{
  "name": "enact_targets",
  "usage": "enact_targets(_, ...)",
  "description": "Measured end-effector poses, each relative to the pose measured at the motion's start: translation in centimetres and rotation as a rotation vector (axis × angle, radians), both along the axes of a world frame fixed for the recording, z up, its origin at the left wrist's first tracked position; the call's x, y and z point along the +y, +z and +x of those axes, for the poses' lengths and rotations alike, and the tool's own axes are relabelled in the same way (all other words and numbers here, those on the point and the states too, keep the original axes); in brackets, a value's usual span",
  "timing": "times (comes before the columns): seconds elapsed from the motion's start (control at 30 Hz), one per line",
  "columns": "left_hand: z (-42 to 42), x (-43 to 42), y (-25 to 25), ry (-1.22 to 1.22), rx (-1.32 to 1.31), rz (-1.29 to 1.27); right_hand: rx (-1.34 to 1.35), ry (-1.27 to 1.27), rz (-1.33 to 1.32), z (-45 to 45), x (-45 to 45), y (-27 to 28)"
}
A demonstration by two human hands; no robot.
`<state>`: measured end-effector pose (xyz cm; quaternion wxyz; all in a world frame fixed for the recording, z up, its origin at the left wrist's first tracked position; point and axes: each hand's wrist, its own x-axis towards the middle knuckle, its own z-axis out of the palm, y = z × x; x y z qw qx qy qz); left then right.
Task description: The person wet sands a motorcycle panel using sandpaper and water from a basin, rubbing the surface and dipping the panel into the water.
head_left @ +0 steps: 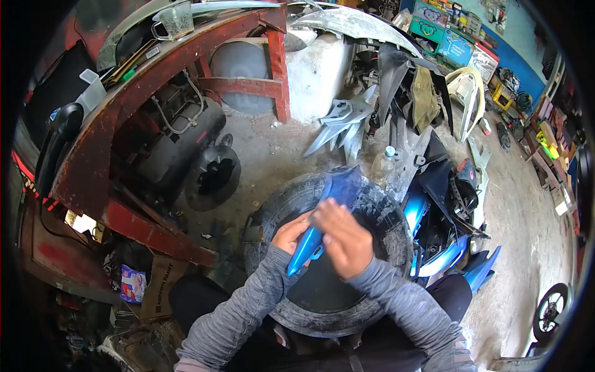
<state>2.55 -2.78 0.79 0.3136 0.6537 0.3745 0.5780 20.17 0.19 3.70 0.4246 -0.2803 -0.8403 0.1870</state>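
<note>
A glossy blue motorcycle body panel (304, 253) is held slanting over a large black basin (396, 254) between my knees. Its upper part (344, 185) looks duller and darker than the lower tip. My left hand (292, 232) grips the panel's left edge, with part of the fingers hidden behind it. Across the panel's face lies my right hand (344, 239), its fingers pressed together. A greyish patch shows at the right fingertips; whether it is a thin pad or part of the panel I cannot tell. Dark water seems to fill the basin's bottom.
Right of the basin stand a plastic bottle (384, 162) and several blue and black motorcycle panels (434, 254). A red wooden bench (133, 80) runs along the left, with a compressor tank (180, 136) beneath. Grey panels (347, 121) lie on the floor ahead.
</note>
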Motion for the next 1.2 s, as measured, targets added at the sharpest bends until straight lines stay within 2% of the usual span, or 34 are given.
enact_targets(0.03,0.3,0.1,-0.2,-0.003,0.001,0.004,-0.042,0.088,0.034,-0.2,-0.6,0.8)
enact_targets(0.1,0.5,0.3,0.0,0.008,-0.178,-0.044,-0.006,0.116,0.008,0.4,-0.8,-0.1)
enact_targets(0.13,-0.8,0.2,1.7,-0.16,-0.547,-0.761,0.002,0.041,0.011,0.9,-0.1,-1.1)
enact_targets(0.23,-0.8,0.2,2.0,-0.132,-0.494,-0.829,0.021,-0.06,-0.015,0.8,1.3,-1.1)
enact_targets(0.27,-0.6,0.1,0.8,-0.135,-0.686,-0.823,0.009,-0.012,0.001,0.3,0.8,-0.7)
enact_targets(0.37,-1.2,0.2,0.8,-0.107,-0.593,-0.736,-0.006,0.095,0.008,0.6,-1.0,0.1)
enact_targets(0.43,-1.1,0.3,1.0,-0.106,-0.574,-0.764,0.0,-0.003,0.002,1.5,-0.4,-1.5)
enact_targets(0.5,0.1,0.0,1.1,-0.128,-0.486,-0.627,0.046,-0.079,-0.034,1.0,1.5,-1.5)
enact_targets(0.53,0.0,0.0,1.6,-0.174,-0.665,-0.775,0.006,-0.047,-0.011,0.3,1.0,-0.1)
enact_targets(0.57,0.3,-0.1,1.2,-0.173,-0.672,-0.775,-0.03,-0.017,0.016,-0.2,0.5,1.0)
enact_targets(0.63,0.3,0.0,1.4,-0.076,-0.456,-0.446,-0.016,0.04,0.017,0.3,-1.3,0.0)
enact_targets(0.67,-0.6,0.1,2.6,-0.174,-0.703,-0.828,0.0,0.095,0.02,0.4,-1.7,-0.4)
enact_targets(0.7,-0.8,0.3,2.7,-0.177,-0.69,-0.827,0.009,0.088,0.025,0.5,-1.1,-1.1)
enact_targets(0.77,-0.7,0.3,1.8,-0.195,-0.629,-0.803,0.043,-0.107,0.017,1.1,0.5,-2.9)
enact_targets(0.83,-0.5,0.3,0.1,-0.213,-0.645,-0.732,0.073,-0.109,-0.031,0.3,1.0,-1.7)
enact_targets(0.9,-0.7,0.6,-0.1,-0.012,0.067,-0.046,-0.025,0.061,0.032,-0.3,0.0,0.5)
enact_targets(0.93,-0.7,-0.1,0.4,-0.042,-0.196,-0.318,-0.019,0.119,0.007,-0.1,-1.0,0.4)
enact_targets(0.97,-1.1,0.0,0.7,-0.043,-0.186,-0.318,-0.009,0.116,0.008,0.2,-1.2,-0.2)
enact_targets(1.03,-1.8,0.2,0.8,-0.242,-0.672,-0.841,0.001,0.006,0.014,1.0,-0.4,-1.9)
enact_targets(1.07,-0.9,0.0,0.7,-0.208,-0.799,-0.808,0.005,-0.077,-0.029,1.0,0.6,-2.3)
enact_targets(1.1,-1.1,-0.2,0.2,-0.205,-0.813,-0.811,0.032,-0.057,-0.047,0.8,1.2,-1.7)
enact_targets(1.17,-2.1,0.1,-0.7,-0.433,-0.898,-0.732,-0.009,0.011,-0.015,0.0,0.4,-0.4)
enact_targets(1.2,0.0,-1.0,2.9,-0.054,-0.719,-0.728,0.005,0.075,-0.023,0.1,-0.4,-0.2)
